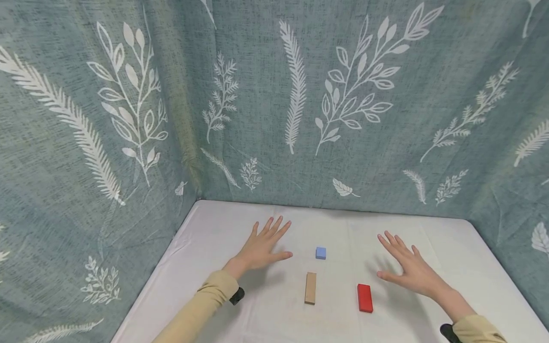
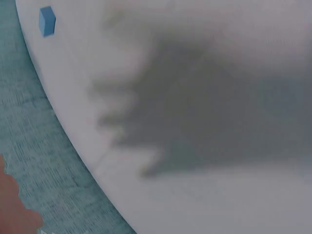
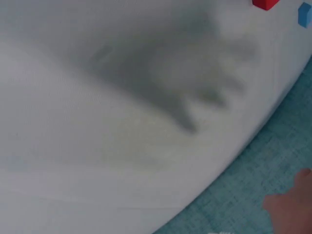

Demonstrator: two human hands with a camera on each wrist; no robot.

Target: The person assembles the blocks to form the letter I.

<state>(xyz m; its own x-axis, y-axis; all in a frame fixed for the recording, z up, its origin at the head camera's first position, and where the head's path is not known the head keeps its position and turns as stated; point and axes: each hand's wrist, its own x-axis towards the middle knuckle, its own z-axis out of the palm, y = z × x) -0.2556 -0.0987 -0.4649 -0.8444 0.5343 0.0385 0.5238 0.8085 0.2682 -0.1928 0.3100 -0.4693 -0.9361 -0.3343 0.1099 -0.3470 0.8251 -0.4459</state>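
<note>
I see the tan, long rectangular wooden block (image 1: pixel 310 288) lying flat around the middle of the white cloth-covered surface (image 1: pixel 274 321), its length running towards the far edge. Just beyond it, closer to that edge, sits the small, squarish blue block (image 1: pixel 320 253). The glossy red rectangular block (image 1: pixel 365 298) lies flat towards the right edge from both, its far end angled slightly left.

On my head feed, both hands are spread, with fingers straight and apart. The left hand (image 1: pixel 261 250) hovers between the left edge and the blue block; the right hand (image 1: pixel 405 269) hovers on the right-edge side of the red block, its thumb nearest that block. Both cast soft shadows on the cloth, and my wrist feeds show those finger shadows too, with only a sliver of each hand in a lower corner.

Beige sleeves (image 1: pixel 193 305) cover the forearms, and a black wrist device (image 1: pixel 237 296) shows at each cuff. Blue-green fabric (image 1: pixel 257 109) printed with white leaves hangs behind the far edge and along both sides.
</note>
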